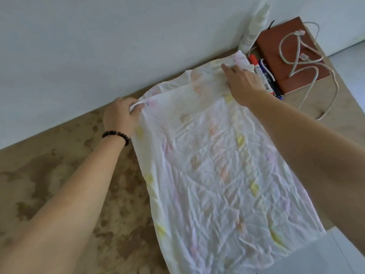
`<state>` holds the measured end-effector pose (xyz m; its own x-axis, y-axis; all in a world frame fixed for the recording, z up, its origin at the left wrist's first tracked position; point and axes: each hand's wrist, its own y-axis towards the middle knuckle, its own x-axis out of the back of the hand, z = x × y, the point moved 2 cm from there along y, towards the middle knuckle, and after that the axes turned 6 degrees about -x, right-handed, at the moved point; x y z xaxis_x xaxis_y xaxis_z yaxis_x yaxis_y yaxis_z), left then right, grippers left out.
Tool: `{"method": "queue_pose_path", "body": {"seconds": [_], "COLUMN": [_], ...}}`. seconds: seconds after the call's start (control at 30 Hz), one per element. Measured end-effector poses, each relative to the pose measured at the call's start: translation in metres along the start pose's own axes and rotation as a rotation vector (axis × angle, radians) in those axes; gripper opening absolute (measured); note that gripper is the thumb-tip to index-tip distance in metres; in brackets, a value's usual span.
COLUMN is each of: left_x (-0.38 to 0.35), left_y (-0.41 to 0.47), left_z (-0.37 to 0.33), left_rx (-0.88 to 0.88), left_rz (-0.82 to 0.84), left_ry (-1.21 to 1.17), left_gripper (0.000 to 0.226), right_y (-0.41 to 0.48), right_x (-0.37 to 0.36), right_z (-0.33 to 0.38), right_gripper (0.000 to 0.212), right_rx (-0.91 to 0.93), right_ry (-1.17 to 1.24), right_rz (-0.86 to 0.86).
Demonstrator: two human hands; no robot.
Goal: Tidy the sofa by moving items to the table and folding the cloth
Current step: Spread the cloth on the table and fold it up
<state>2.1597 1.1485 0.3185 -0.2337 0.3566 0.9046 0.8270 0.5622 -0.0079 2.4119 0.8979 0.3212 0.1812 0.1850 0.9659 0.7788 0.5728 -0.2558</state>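
A white cloth (213, 171) with faint pink and yellow marks lies spread flat and wrinkled on a brown mottled table (65, 175). My left hand (120, 115), with a dark bead bracelet on the wrist, pinches the cloth's far left corner near the wall. My right hand (243, 82) grips the far right corner of the cloth. The near edge of the cloth hangs toward the table's front edge.
Beyond my right hand lie markers (262, 74), a brown notebook (286, 56) with a coiled white cable (302, 54) on it, and a white bottle (254, 26) against the white wall (98, 46). A pale floor shows at the lower right.
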Motion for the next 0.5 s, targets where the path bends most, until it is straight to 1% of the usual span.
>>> {"method": "queue_pose_path", "body": {"seconds": [0.03, 0.1, 0.2, 0.3, 0.37, 0.43, 0.5], "left_x": [0.002, 0.004, 0.000, -0.014, -0.024, -0.034, -0.040], "left_y": [0.000, 0.000, 0.002, 0.005, 0.004, 0.002, 0.001], "left_z": [0.001, 0.005, 0.010, 0.019, 0.024, 0.024, 0.021], "left_rx": [0.042, 0.111, 0.157, 0.209, 0.262, 0.271, 0.264], "left_rz": [-0.041, -0.115, -0.162, -0.156, -0.174, -0.245, -0.365], "left_ry": [-0.028, -0.073, -0.144, -0.168, -0.165, -0.155, -0.141], "left_gripper": [0.024, 0.020, 0.019, 0.022, 0.027, 0.032, 0.033], "right_y": [0.002, 0.002, 0.005, 0.021, 0.038, 0.055, 0.064], "right_x": [0.002, 0.008, 0.017, 0.020, 0.019, 0.009, -0.009], "right_z": [-0.001, -0.002, 0.002, 0.014, 0.023, 0.029, 0.032], "right_gripper": [0.050, 0.034, 0.027, 0.028, 0.033, 0.044, 0.052], "right_rx": [0.003, -0.020, -0.080, -0.138, -0.169, -0.232, -0.332], "right_ry": [-0.021, 0.030, 0.189, 0.221, 0.245, 0.249, 0.279], "right_rz": [-0.002, -0.105, -0.271, -0.321, -0.349, -0.300, -0.178]}}
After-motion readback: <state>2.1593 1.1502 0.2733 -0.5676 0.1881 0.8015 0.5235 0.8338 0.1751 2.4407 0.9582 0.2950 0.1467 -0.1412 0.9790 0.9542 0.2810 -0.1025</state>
